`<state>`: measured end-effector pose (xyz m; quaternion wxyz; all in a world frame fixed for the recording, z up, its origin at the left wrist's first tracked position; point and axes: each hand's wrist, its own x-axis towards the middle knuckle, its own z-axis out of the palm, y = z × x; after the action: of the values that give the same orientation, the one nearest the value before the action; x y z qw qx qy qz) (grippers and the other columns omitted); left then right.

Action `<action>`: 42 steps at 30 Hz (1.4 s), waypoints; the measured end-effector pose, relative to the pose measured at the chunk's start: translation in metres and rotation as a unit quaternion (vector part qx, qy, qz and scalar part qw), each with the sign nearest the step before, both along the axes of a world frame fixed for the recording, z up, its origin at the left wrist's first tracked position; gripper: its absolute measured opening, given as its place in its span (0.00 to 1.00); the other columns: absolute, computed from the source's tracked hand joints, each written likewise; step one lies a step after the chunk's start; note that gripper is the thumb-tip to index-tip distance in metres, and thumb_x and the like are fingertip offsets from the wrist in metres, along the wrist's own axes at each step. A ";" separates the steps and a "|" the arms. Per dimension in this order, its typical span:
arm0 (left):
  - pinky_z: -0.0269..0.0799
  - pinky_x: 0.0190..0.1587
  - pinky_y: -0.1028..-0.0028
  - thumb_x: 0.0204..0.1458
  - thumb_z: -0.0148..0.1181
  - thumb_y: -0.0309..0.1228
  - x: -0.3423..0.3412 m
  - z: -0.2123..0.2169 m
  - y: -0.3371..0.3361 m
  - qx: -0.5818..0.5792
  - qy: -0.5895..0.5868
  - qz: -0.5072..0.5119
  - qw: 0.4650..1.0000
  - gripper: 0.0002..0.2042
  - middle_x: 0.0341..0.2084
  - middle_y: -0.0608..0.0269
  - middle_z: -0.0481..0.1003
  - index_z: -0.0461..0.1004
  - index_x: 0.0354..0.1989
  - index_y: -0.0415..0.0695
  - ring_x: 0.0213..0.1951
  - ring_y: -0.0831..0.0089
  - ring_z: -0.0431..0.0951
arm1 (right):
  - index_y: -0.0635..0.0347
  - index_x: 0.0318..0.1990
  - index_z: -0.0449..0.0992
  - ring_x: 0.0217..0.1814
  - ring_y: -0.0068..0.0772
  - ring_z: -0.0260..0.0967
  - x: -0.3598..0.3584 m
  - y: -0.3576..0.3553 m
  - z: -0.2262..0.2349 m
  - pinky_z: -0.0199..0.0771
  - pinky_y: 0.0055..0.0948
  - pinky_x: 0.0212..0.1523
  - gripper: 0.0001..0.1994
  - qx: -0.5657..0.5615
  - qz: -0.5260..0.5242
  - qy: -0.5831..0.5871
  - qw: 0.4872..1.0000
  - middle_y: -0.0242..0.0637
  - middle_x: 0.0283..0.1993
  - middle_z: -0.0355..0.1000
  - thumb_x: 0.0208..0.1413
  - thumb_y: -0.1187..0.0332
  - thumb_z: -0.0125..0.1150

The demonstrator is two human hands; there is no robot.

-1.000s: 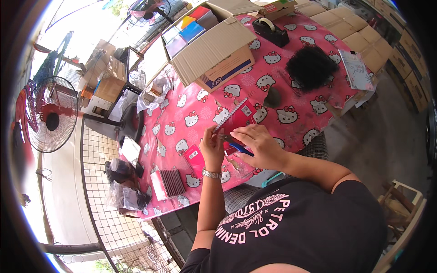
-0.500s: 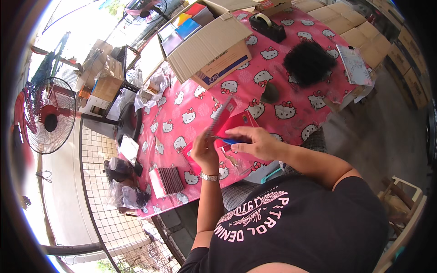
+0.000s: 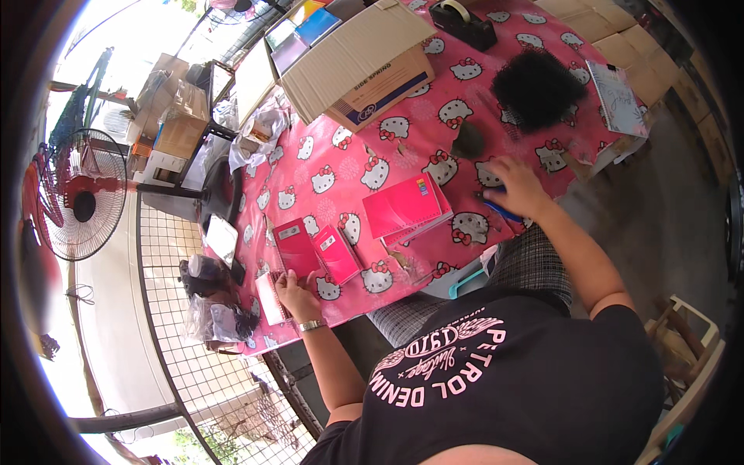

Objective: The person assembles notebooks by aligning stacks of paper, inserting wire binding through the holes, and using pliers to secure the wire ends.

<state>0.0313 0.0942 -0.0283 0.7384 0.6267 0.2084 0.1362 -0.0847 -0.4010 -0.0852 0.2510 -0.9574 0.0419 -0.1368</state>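
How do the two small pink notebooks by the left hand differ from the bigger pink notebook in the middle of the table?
The two small pink notebooks are narrower and lie side by side as a pair; the bigger pink notebook is broader and lies alone. The small ones sit near the table's front edge, just beyond the left hand; the bigger one lies untouched, between both hands. Each small one bears a pale label, the bigger a small coloured mark. All lie flat and closed on the patterned tablecloth.

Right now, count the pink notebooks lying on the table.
3. A large pink notebook lies mid-table; two smaller pink notebooks lie side by side just beyond the left hand. More may hide in the white-edged stack under that hand.
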 end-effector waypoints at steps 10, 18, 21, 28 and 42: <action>0.71 0.34 0.70 0.51 0.57 0.17 0.008 0.023 -0.032 0.504 -0.088 -0.097 0.854 0.07 0.26 0.63 0.76 0.80 0.34 0.38 0.30 0.69 0.77 | 0.59 0.39 0.77 0.46 0.43 0.73 0.088 -0.115 -0.040 0.75 0.39 0.43 0.10 -0.279 -0.167 -0.023 0.945 0.40 0.41 0.72 0.55 0.63 0.62; 0.65 0.59 0.58 0.48 0.55 0.23 0.064 -0.017 -0.047 0.720 -0.058 -0.346 0.599 0.17 0.45 0.63 0.76 0.81 0.45 0.51 0.53 0.62 0.73 | 0.59 0.36 0.77 0.45 0.46 0.74 0.097 -0.078 -0.029 0.77 0.44 0.42 0.11 -0.146 -0.153 -0.024 0.977 0.41 0.38 0.72 0.53 0.62 0.65; 0.56 0.67 0.56 0.49 0.56 0.25 0.063 -0.021 -0.054 0.716 0.014 -0.289 0.636 0.22 0.58 0.64 0.71 0.75 0.55 0.54 0.63 0.61 0.66 | 0.59 0.38 0.77 0.43 0.49 0.77 0.111 -0.088 -0.027 0.79 0.46 0.45 0.08 -0.157 -0.195 0.021 0.968 0.45 0.39 0.74 0.52 0.67 0.64; 0.73 0.52 0.61 0.51 0.64 0.31 -0.010 0.065 -0.182 0.550 -0.337 -0.378 0.663 0.16 0.46 0.56 0.76 0.76 0.49 0.45 0.49 0.55 0.75 | 0.60 0.54 0.76 0.43 0.47 0.78 0.091 -0.084 -0.004 0.79 0.41 0.43 0.19 0.232 -0.209 -0.074 0.947 0.48 0.46 0.75 0.52 0.76 0.56; 0.77 0.38 0.65 0.47 0.62 0.23 -0.022 0.072 -0.200 0.606 -0.403 -0.453 0.516 0.15 0.38 0.62 0.77 0.76 0.46 0.45 0.38 0.64 0.78 | 0.57 0.50 0.80 0.42 0.32 0.74 0.021 0.043 0.090 0.75 0.28 0.41 0.12 0.267 0.122 -0.141 0.945 0.36 0.45 0.74 0.59 0.73 0.63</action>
<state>0.0091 -0.1061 0.0433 0.1470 0.8100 -0.5560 0.1146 -0.0637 -0.3582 0.0043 0.5156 -0.8240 -0.0759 -0.2224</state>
